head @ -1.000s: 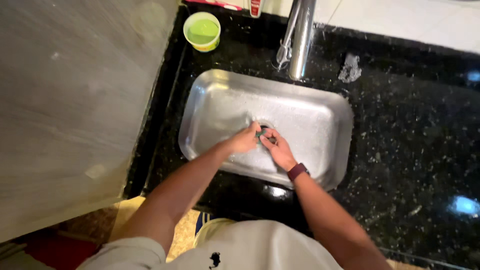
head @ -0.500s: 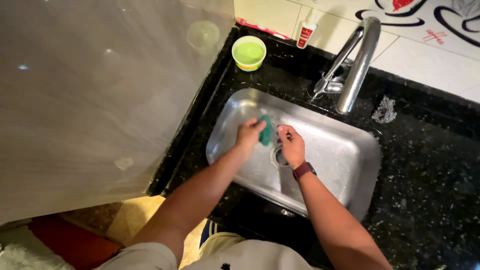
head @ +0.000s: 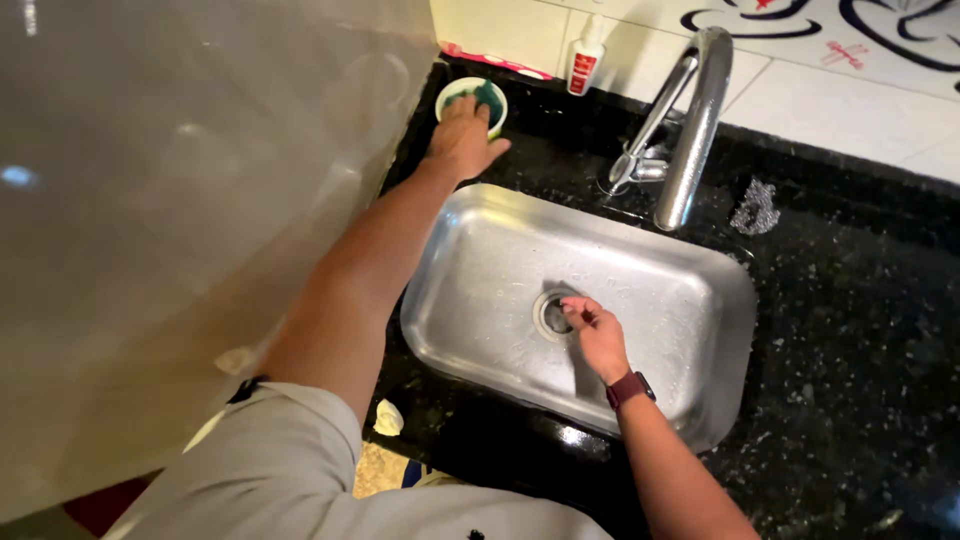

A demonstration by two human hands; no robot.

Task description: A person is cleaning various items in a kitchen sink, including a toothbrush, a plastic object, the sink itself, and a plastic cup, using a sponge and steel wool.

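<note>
My left hand (head: 465,140) reaches to the far left corner of the black counter and presses a green scrub pad (head: 487,98) into a small pale green bowl (head: 497,124). My right hand (head: 598,335) hovers inside the steel sink (head: 480,290), fingers loosely curled beside the round drain (head: 550,314), holding nothing that I can see. A dark band sits on that wrist.
A chrome tap (head: 690,130) rises behind the sink. A small white bottle with a red label (head: 585,60) stands against the tiled wall. A steel scourer (head: 755,208) lies on the speckled black counter (head: 860,330). A pale wall panel (head: 180,200) stands at left.
My left hand has left the sink with the green pad and gone up to the bowl at the far left. My right hand stays by the drain. The camera has shifted.
</note>
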